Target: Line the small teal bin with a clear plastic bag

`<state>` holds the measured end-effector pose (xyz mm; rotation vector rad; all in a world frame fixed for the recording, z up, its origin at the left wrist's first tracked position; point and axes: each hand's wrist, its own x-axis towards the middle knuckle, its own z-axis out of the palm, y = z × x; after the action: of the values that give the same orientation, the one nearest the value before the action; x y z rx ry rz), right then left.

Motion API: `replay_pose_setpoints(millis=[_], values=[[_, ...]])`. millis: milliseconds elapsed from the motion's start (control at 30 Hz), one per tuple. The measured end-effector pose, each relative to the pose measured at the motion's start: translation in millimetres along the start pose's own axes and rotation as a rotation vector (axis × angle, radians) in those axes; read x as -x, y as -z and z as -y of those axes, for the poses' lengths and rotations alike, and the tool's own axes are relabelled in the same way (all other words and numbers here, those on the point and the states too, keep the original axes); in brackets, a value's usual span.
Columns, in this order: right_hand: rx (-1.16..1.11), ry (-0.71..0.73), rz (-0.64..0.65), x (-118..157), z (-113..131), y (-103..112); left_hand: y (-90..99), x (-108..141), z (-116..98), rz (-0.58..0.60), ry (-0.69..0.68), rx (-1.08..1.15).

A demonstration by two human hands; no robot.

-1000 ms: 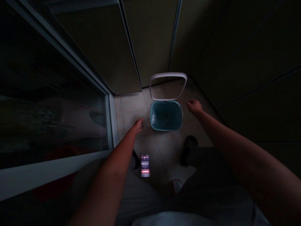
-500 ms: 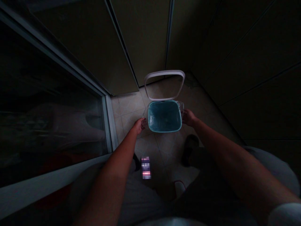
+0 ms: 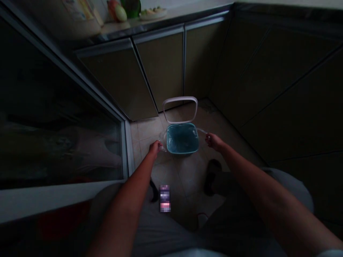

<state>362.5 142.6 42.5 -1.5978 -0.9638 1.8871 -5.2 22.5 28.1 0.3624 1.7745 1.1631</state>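
A teal trash bin (image 3: pixel 182 139) stands on the tiled floor, its open mouth facing up at me. Clear plastic lines it and spreads past its sides as a thin bag (image 3: pixel 202 130). Behind the mouth, a pale rim frame (image 3: pixel 180 98) is tipped upright. My left hand (image 3: pixel 154 148) is closed on the bag's edge just left of the bin. To the right of the bin, my right hand (image 3: pixel 214 141) pinches the other edge, with a strip of plastic stretched between it and the bin. How far down the bag reaches inside is hard to tell in the dim light.
Cabinets (image 3: pixel 160 67) stand behind and to the right, under a counter (image 3: pixel 125 26) carrying fruit and a plate (image 3: pixel 154 14). A glass door frame (image 3: pixel 124 150) is on the left. A blurred-out phone-like object (image 3: pixel 164 198) shows between my legs.
Both hands have closed on the bag edges; the right one has drawn plastic outward from the bin. My view has tilted up, bringing the counter into sight.
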Motion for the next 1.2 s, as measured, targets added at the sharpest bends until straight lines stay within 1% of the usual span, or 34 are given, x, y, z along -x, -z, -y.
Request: replay_pose_setpoints(millis=[100,200,267,367,433,500,567,667,800,900,1000,1100,1200], values=[[0.242,0.141,-0.039,25.8,18.6,-3.1,0.1,25.5,-22.8,0.029,-0.101,-0.037],[0.431,0.282,-0.015,54.1,42.4,-10.9,-2.4,49.5,-49.7,0.066,-0.211,-0.055],[0.464,0.363,-0.005,73.2,57.3,-16.9,-4.3,64.9,-66.9,0.083,-0.27,-0.055],[0.447,0.443,0.013,99.2,75.6,-21.4,-4.6,88.0,-89.9,0.102,-0.35,-0.039],[0.449,0.494,0.032,114.1,86.0,-18.7,-1.7,103.7,-103.7,0.121,-0.414,-0.018],[0.468,0.547,0.049,128.1,96.5,-11.7,4.2,119.7,-116.9,0.145,-0.476,0.006],[0.508,0.592,0.047,143.1,107.4,-2.0,13.2,136.3,-129.1,0.174,-0.521,0.029],[0.606,0.65,0.024,170.9,122.6,13.3,31.6,162.5,-143.9,0.23,-0.598,0.056],[0.688,0.671,0.031,214.5,135.1,29.2,60.2,199.3,-153.8,0.288,-0.664,-0.009],[0.716,0.649,0.062,246.9,139.2,36.1,79.4,227.4,-155.8,0.285,-0.669,-0.052],[0.74,0.618,0.111,277.8,142.0,38.3,93.4,255.1,-158.0,0.292,-0.66,-0.065],[0.743,0.579,0.199,306.3,145.4,37.4,102.6,279.7,-162.7,0.308,-0.655,-0.081],[0.736,0.525,0.342,330.1,149.3,36.1,109.3,297.9,-168.9,0.348,-0.657,-0.053]])
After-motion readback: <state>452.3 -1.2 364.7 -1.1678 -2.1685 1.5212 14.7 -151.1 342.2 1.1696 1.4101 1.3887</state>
